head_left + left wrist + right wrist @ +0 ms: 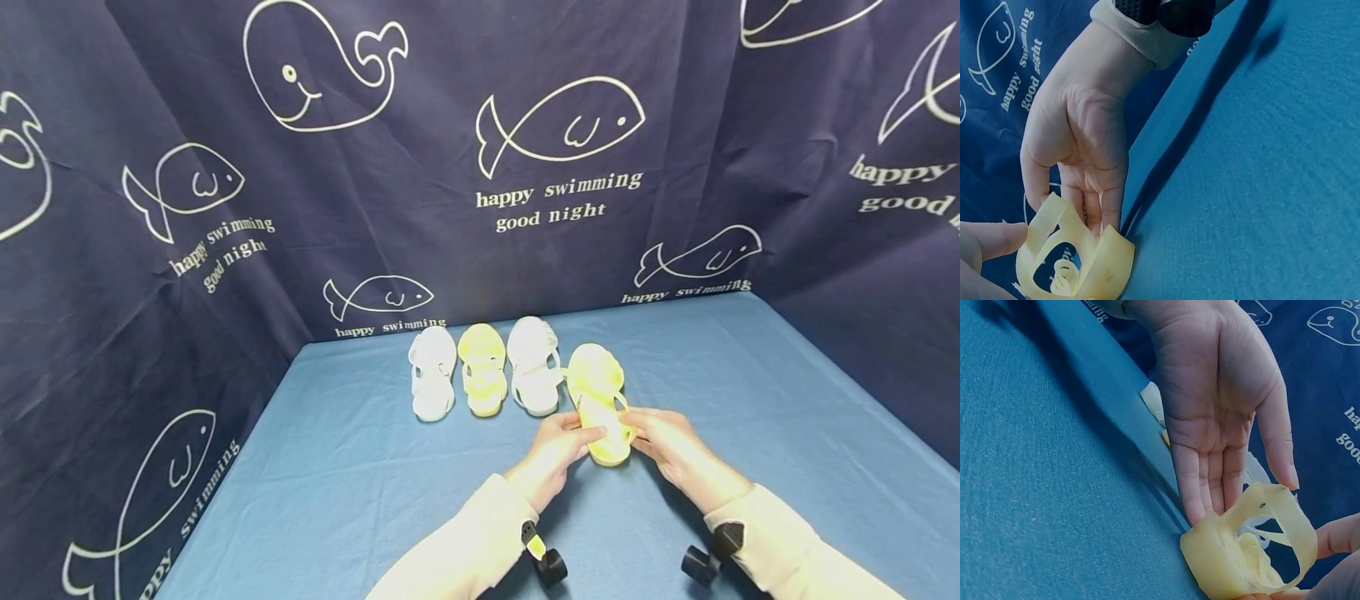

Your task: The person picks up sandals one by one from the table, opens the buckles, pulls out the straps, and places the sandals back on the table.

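A yellow sandal (600, 400) is held between both hands, its heel end towards me and its toe pointing away. My left hand (550, 458) pinches its left side near the heel, thumb on top of the footbed. From the other side my right hand (670, 446) holds the heel strap edge, with fingers reaching underneath. In the left wrist view the right hand (1079, 137) shows palm on, touching the sandal (1107, 265). The right wrist view shows the left hand (1216, 406) with its fingertips behind the sandal (1213, 556).
To the left, in a row on the blue table cover (337, 483), lie a white sandal (432, 371), another yellow sandal (482, 371) and a second white sandal (533, 362). A dark blue curtain (450, 225) printed with fish and whales stands behind and along both sides.
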Tool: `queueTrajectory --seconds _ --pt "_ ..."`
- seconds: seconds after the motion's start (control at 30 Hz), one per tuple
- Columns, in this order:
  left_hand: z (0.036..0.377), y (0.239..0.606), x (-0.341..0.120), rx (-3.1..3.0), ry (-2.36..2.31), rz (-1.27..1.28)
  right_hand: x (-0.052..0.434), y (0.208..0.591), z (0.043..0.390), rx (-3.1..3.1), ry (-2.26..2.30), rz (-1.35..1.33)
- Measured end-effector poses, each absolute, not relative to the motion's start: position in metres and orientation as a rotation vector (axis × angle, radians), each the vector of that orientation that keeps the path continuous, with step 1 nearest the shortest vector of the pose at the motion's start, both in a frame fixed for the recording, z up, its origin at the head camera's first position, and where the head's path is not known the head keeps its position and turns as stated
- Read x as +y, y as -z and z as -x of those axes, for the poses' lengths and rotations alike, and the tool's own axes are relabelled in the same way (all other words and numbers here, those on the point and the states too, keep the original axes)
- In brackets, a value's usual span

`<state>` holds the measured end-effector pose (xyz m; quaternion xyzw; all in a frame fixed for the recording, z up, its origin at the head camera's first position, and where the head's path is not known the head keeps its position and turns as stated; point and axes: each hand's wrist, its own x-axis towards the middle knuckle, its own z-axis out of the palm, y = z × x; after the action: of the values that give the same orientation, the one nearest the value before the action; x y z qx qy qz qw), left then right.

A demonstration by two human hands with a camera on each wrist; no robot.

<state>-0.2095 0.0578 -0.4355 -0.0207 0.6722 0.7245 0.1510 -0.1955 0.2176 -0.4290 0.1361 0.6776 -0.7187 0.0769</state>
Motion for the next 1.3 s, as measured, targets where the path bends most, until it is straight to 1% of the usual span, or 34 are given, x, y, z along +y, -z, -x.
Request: queueTrajectory --seconds 0.23,0.57,0.83,1.07,1.3 --pt "0.215 0.433 0.059 1.93 -2.092 0.043 0.215 0.428 0.201 1.992 2.186 -0.454" --pt "0.226 0.435 0.065 1.942 -2.102 0.105 0.217 0.425 0.211 1.887 2.265 -0.474" --pt "0.231 0.44 0.077 1.888 -2.154 0.148 0.223 0.428 0.219 1.895 2.24 -0.549" --pt "0.239 0.439 0.081 1.886 -2.172 0.132 0.223 0.428 0.227 1.882 2.28 -0.509" --pt "0.245 0.435 0.085 1.906 -2.191 0.207 0.223 0.43 0.233 1.921 2.273 -0.505"
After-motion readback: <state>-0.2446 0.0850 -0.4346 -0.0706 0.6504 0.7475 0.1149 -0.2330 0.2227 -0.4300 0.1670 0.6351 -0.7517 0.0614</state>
